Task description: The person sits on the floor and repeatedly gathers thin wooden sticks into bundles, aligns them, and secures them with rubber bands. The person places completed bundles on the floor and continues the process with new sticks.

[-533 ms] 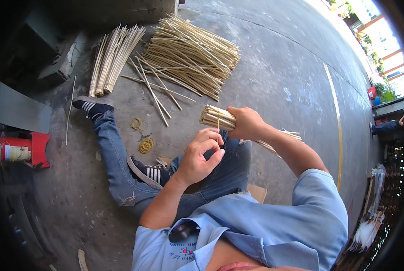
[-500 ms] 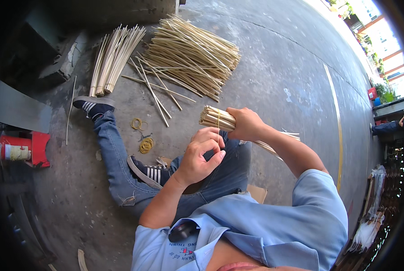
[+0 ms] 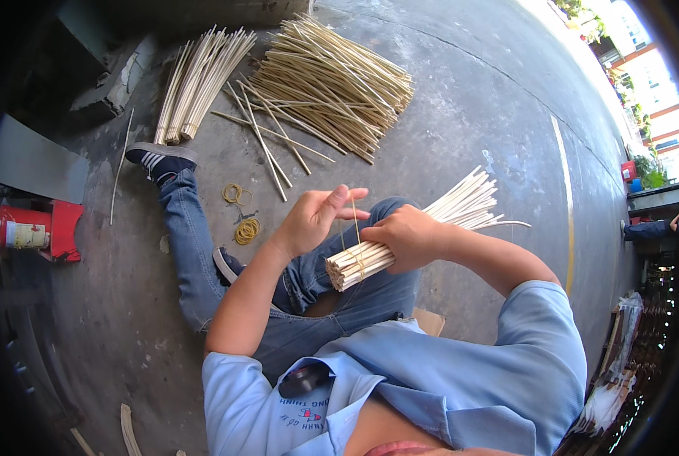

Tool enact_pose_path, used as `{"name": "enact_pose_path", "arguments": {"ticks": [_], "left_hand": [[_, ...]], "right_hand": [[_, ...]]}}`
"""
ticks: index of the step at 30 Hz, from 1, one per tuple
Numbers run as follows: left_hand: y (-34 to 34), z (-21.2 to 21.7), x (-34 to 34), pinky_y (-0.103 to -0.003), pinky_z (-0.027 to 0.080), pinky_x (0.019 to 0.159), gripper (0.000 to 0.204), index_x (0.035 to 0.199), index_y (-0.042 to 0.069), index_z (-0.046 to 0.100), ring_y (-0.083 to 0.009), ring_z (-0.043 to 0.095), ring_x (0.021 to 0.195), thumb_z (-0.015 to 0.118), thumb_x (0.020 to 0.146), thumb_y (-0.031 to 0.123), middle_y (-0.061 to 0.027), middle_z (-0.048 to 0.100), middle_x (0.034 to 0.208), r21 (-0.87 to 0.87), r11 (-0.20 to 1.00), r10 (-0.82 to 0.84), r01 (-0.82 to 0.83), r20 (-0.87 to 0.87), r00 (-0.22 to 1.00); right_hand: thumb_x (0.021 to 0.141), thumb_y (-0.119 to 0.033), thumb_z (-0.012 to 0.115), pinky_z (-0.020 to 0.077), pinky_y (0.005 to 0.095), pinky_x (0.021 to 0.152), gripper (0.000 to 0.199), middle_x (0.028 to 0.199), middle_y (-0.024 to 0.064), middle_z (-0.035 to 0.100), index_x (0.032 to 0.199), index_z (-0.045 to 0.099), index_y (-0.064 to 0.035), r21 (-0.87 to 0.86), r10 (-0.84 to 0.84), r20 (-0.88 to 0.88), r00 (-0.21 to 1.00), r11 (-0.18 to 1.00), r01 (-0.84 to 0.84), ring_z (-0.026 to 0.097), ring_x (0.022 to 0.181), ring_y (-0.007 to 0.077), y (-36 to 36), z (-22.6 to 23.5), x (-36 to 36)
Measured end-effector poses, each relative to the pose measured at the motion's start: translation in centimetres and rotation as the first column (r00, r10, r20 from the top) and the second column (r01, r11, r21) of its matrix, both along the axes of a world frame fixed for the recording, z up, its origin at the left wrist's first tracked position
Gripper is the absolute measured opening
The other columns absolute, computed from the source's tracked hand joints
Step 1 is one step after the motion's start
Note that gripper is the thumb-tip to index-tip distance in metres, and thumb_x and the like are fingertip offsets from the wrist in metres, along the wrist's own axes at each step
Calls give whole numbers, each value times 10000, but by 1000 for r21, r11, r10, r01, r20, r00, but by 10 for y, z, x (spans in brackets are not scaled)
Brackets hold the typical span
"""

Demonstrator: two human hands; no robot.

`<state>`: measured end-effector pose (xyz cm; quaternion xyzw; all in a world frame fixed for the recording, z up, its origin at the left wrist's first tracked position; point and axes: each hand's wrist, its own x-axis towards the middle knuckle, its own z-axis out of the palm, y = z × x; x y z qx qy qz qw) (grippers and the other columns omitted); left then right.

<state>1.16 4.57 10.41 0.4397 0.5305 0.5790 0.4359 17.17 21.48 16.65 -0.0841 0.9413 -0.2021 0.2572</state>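
Observation:
A bundle of thin pale wooden sticks (image 3: pixel 461 204) lies slantwise above my lap, its even end toward the lower left and its other end fanned out. My right hand (image 3: pixel 409 237) is wrapped round it near the even end. A yellow rubber band (image 3: pixel 357 220) circles that end. My left hand (image 3: pixel 318 219) draws one loop of the band up and away from the sticks on its fingers, with the thumb raised. Where the band passes under the bundle is hidden.
Farther off lie a big pile of loose sticks (image 3: pixel 332 83) and some tied bundles (image 3: pixel 199 87) by my shoe. Stray sticks (image 3: pixel 263 144) and spare rubber bands (image 3: pixel 246 231) are on the concrete floor. A red container (image 3: pixel 31 228) stands at the left.
The bundle has come down and swung so that its fanned end shows at the upper right. My left hand has risen from below the bundle, pulling the band upward.

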Motion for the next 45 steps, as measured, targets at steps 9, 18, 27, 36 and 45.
{"name": "enact_pose_path", "arguments": {"ticks": [9, 18, 27, 36, 45], "left_hand": [[-23, 36, 46, -261, 521, 725, 726, 1411, -120, 480, -126, 637, 778, 574, 1036, 495, -142, 708, 1020, 119, 988, -129, 100, 275, 953], [-45, 2, 65, -270, 533, 668, 173, 863, -35, 651, -131, 638, 716, 657, 972, 100, -90, 647, 1056, -24, 982, 183, -188, -118, 976], [-34, 33, 49, -510, 358, 1171, 130, 773, 63, 615, -244, 669, 965, 679, 879, 100, -39, 611, 754, 313, 945, 205, -92, -351, 913], [-8, 30, 49, -459, 469, 1055, 853, 1644, 127, 34, -132, 508, 662, 516, 1047, 500, -191, 693, 996, 417, 736, 14, -533, 778, 628], [0, 45, 34, -359, 445, 781, 1230, 1588, 350, -274, -234, 454, 847, 539, 822, 865, -436, 223, 1582, 584, 754, -455, -299, 794, 402]], "right_hand": [[692, -315, 798, 568, 457, 812, 464, 914, 157, 730, 1068, 643, -90, 188, -602, 70, 796, 791, 582, 718, 918, 360, 18, -20, 2], [678, -218, 805, 548, 430, 790, 433, 912, 182, 736, 1047, 669, -36, -154, -684, 80, 725, 710, 687, 720, 877, 334, 35, -9, 10], [680, -167, 799, 544, 391, 773, 413, 879, 152, 725, 1035, 653, -14, -352, -764, -57, 642, 617, 703, 704, 823, 258, 38, -6, 20], [714, -104, 776, 511, 315, 747, 365, 821, 82, 666, 1032, 629, -2, -608, -811, -328, 485, 574, 549, 625, 756, 138, 31, 18, 33], [666, -108, 829, 551, 357, 694, 441, 865, 123, 716, 1054, 630, -42, -361, -510, -680, 526, 858, 365, 723, 772, 277, 31, 27, 24]]}}
